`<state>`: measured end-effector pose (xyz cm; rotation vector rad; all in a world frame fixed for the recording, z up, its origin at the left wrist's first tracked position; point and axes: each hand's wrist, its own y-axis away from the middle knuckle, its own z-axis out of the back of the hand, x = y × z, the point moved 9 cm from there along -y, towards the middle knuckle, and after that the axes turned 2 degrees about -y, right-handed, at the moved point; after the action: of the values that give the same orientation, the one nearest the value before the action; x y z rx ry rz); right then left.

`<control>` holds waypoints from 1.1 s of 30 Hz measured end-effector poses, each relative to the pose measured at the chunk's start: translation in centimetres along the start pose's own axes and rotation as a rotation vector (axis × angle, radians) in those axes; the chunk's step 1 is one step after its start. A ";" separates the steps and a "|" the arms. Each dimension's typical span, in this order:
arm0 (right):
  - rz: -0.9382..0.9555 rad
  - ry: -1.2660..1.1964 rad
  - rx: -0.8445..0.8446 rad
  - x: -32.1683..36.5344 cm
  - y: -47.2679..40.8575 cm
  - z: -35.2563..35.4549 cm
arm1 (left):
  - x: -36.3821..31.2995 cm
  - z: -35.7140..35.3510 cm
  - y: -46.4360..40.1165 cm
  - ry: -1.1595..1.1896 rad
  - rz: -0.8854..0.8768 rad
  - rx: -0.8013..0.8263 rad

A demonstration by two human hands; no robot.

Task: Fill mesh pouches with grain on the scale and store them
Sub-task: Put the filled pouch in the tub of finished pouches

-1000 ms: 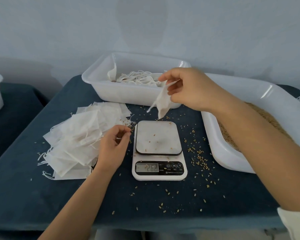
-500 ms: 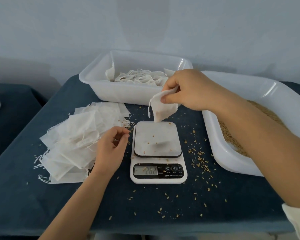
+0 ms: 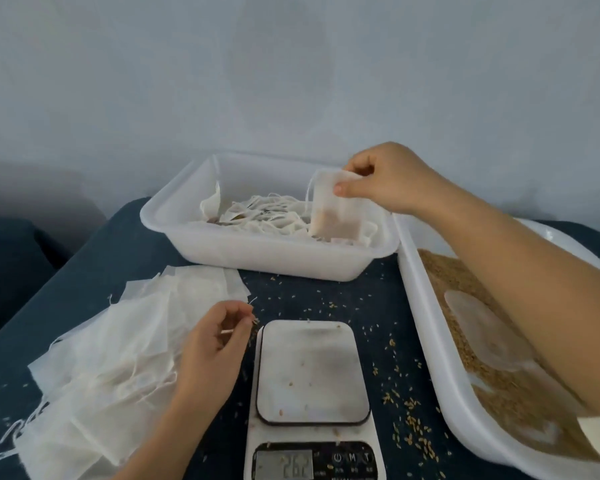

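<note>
Plain grey wall point(image 3: 291, 81) — soft light

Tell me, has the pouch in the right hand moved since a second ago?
Yes. The pouch went from above the scale, away from the person, and now hangs over the back tub, held by the right hand.

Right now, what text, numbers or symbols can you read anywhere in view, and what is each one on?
"262": on the scale's display, digits faint, any decimal point unclear.
"M": button on the scale's black panel, beside a power symbol.
"T": button right of it, partly blurred.
Tiny print under the buttons: too small to read.
Nothing else carries text.
</note>
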<state>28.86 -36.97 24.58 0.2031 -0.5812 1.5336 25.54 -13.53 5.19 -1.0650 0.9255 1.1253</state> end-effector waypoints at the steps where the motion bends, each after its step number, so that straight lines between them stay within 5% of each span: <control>1: -0.024 -0.017 -0.035 -0.8 -1.6 0.4 | 0.5 -0.1 -0.4 0.000 0.016 -0.012; 12: -0.207 -0.052 -0.145 -8.5 -15.3 -4.9 | 2.5 -0.4 -2.0 -0.032 0.027 -0.039; 21: -0.230 0.131 -0.008 -11.3 -15.7 -12.9 | 2.4 -0.7 -2.0 -0.001 -0.003 -0.050; 33: -0.155 0.058 -0.028 -7.4 -13.2 -9.6 | 2.0 -1.0 -1.8 -0.024 -0.009 -0.002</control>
<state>44.34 -39.61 15.92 0.1780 -0.5283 1.3762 27.60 -14.22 3.39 -1.0536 0.8999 1.1294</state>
